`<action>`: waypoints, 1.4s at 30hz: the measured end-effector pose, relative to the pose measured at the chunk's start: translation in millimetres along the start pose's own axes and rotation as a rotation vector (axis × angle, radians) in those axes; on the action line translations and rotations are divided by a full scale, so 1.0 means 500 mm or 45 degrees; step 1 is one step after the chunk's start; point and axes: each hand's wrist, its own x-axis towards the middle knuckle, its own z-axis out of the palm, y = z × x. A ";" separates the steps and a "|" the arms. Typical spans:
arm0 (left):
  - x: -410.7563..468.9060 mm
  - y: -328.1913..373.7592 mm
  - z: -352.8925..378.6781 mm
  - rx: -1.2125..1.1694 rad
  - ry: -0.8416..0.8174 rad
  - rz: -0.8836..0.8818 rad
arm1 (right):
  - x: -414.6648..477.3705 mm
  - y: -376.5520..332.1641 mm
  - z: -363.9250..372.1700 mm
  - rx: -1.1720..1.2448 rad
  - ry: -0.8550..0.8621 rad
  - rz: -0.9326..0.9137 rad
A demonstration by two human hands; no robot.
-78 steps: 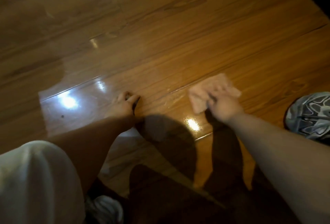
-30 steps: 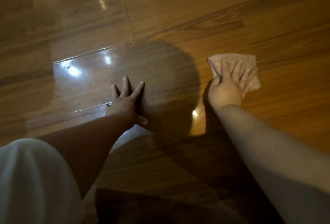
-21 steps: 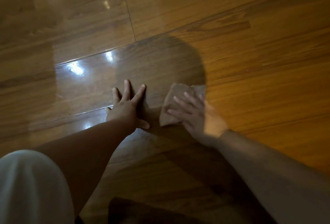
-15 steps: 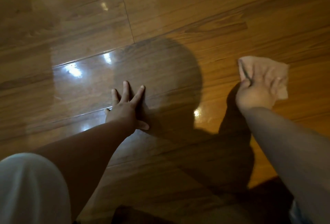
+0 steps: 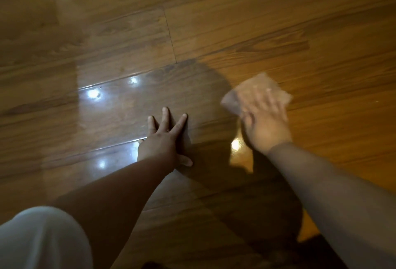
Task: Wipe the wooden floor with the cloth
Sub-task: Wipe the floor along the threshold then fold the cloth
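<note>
While the left hand [image 5: 164, 138] lies flat on the glossy wooden floor [image 5: 235, 22] with fingers spread, the right hand [image 5: 264, 125] presses straight fingers onto the pinkish cloth [image 5: 257, 88]. That hand and cloth are blurred, just right of the other. A white sleeve [image 5: 40, 241] fills the near left corner.

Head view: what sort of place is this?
Likely an indoor room, perhaps a home: a glossy wooden plank floor with light glints on it. The left hand lies flat on the boards; the right hand presses a cloth on them.
</note>
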 end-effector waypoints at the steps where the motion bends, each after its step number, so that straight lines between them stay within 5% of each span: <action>1: 0.000 -0.002 0.001 0.007 0.003 0.003 | 0.011 0.001 -0.006 0.102 0.039 0.230; 3: 0.001 -0.002 0.002 0.013 0.004 0.005 | 0.023 -0.024 -0.007 0.171 0.063 0.475; 6: 0.004 -0.002 0.006 0.027 0.001 0.013 | 0.004 -0.088 0.011 0.211 0.030 0.467; 13: 0.006 -0.004 0.005 0.042 0.049 0.050 | -0.120 -0.169 0.085 -0.029 -0.187 -0.259; 19: -0.012 -0.016 -0.001 -0.078 0.099 0.079 | -0.155 -0.119 0.076 -0.095 -0.245 -0.559; 21: -0.016 -0.046 -0.008 -0.048 0.069 0.135 | -0.129 -0.067 0.050 -0.163 -0.171 -0.387; 25: -0.024 -0.114 0.021 -0.098 0.169 0.095 | -0.083 -0.014 0.023 0.104 0.069 0.543; 27: -0.031 -0.141 0.038 -0.113 0.262 0.004 | -0.084 -0.068 0.031 0.195 -0.023 0.617; 33: -0.075 -0.242 0.068 -0.178 0.255 -0.177 | -0.278 -0.282 0.152 -0.013 -0.269 -0.614; 36: -0.091 -0.292 0.046 -0.074 0.107 -0.090 | -0.305 -0.290 0.153 -0.188 -0.444 -0.849; 39: -0.099 -0.316 0.035 0.012 0.082 -0.006 | -0.266 -0.228 0.123 -0.060 -0.293 -0.429; 42: -0.104 -0.331 0.051 -0.042 0.125 0.045 | -0.242 -0.179 0.095 0.116 -0.112 0.355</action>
